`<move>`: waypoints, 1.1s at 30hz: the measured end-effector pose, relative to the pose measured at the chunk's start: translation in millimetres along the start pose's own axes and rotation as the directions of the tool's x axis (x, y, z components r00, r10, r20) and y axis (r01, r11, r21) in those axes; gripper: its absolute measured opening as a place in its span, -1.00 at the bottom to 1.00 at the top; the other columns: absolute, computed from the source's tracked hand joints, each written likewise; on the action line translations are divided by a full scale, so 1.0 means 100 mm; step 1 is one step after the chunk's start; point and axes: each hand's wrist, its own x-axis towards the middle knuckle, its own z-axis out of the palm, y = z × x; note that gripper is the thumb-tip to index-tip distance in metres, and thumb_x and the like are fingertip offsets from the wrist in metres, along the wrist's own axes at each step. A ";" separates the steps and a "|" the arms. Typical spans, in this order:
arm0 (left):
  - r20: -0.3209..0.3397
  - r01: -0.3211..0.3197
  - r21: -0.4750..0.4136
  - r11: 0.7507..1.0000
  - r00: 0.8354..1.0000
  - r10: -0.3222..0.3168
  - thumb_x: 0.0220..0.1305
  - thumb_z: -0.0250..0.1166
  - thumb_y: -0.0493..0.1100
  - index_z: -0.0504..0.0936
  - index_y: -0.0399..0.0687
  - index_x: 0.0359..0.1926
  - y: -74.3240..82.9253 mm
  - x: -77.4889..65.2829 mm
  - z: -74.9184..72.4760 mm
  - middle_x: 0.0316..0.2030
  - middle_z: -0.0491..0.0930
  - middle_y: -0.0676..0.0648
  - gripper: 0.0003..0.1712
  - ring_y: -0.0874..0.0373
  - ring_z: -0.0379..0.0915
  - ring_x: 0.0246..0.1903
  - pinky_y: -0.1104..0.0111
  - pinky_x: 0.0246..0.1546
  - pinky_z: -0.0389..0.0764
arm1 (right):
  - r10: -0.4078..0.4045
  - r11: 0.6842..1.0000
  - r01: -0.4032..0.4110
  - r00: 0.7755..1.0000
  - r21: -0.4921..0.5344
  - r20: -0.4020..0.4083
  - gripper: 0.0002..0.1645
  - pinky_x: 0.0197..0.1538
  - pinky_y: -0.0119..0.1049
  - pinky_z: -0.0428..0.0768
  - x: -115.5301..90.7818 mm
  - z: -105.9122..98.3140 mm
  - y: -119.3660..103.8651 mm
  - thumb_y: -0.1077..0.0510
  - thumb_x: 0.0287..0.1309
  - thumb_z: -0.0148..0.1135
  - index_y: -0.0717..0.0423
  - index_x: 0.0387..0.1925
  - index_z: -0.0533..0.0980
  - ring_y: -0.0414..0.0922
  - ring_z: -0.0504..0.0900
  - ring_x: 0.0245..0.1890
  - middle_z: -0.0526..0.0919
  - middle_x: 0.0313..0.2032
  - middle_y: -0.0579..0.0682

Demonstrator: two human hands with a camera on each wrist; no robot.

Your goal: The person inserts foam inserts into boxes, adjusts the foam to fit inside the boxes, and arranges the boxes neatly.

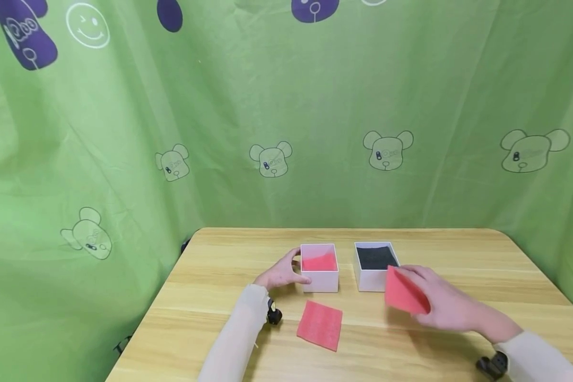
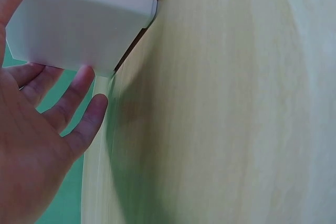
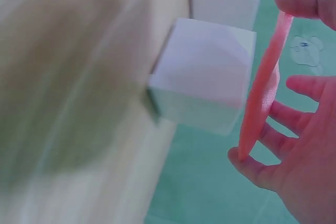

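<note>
The wooden table (image 1: 458, 249) carries the black-filled box (image 1: 372, 282) and, to its left and apart, the red-filled box (image 1: 321, 282). The left hand (image 1: 283, 271) holds the latter, thumb on the front and fingers toward the far edge; an uneven pull, I think, may tilt or slide it. The right hand (image 1: 444, 303), near the front right corner of the black-filled box, pinches the held sheet (image 1: 403, 293), red and bent, by opposite edges — a harder squeeze could make it spring out. Also, its corner might catch on that box; whether they touch, I cannot tell. The loose sheet (image 1: 320, 325), also red, lies nearer and left of the black-filled box — a hand passing low could drag it.
</note>
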 end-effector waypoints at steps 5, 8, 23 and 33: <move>0.004 -0.017 -0.008 1.000 1.000 0.017 -0.06 0.50 -0.29 0.03 -0.05 0.44 0.02 -0.02 0.01 0.22 0.29 -0.06 0.11 0.04 0.39 0.03 0.33 -0.03 0.51 | -0.045 0.999 0.046 0.998 0.005 -0.053 0.14 -0.30 -0.29 0.53 0.14 -0.09 -0.05 0.13 -0.39 0.51 0.19 0.34 0.22 -0.10 0.38 -0.09 0.33 0.15 0.14; 0.005 -0.023 -0.003 1.000 1.000 0.023 -0.06 0.50 -0.29 0.03 -0.05 0.44 0.02 -0.02 0.01 0.24 0.27 -0.06 0.11 0.03 0.39 0.04 0.33 -0.04 0.51 | -0.055 0.998 0.055 0.997 0.004 -0.059 0.13 -0.27 -0.24 0.57 0.23 -0.14 -0.08 0.12 -0.37 0.51 0.20 0.34 0.22 -0.07 0.39 -0.06 0.33 0.16 0.15; 0.001 -0.011 -0.011 1.000 1.000 0.011 -0.04 0.49 -0.31 0.01 -0.04 0.44 0.03 -0.02 0.02 0.24 0.26 -0.04 0.11 0.06 0.39 0.03 0.34 -0.05 0.51 | -0.003 1.000 0.002 0.999 0.031 0.053 0.10 -0.03 0.00 0.51 0.71 -0.11 -0.21 0.05 -0.24 0.45 0.16 0.38 0.17 0.09 0.34 0.13 0.26 0.27 0.16; -0.001 0.001 0.009 1.000 1.000 -0.001 -0.04 0.50 -0.26 0.01 -0.02 0.44 0.01 -0.01 0.00 0.24 0.27 -0.02 0.11 0.10 0.37 0.05 0.33 -0.01 0.48 | 0.000 0.999 -0.005 0.994 0.043 0.112 0.04 0.11 0.10 0.40 1.03 0.03 -0.27 0.03 -0.14 0.40 0.17 0.38 0.15 0.12 0.29 0.19 0.26 0.28 0.16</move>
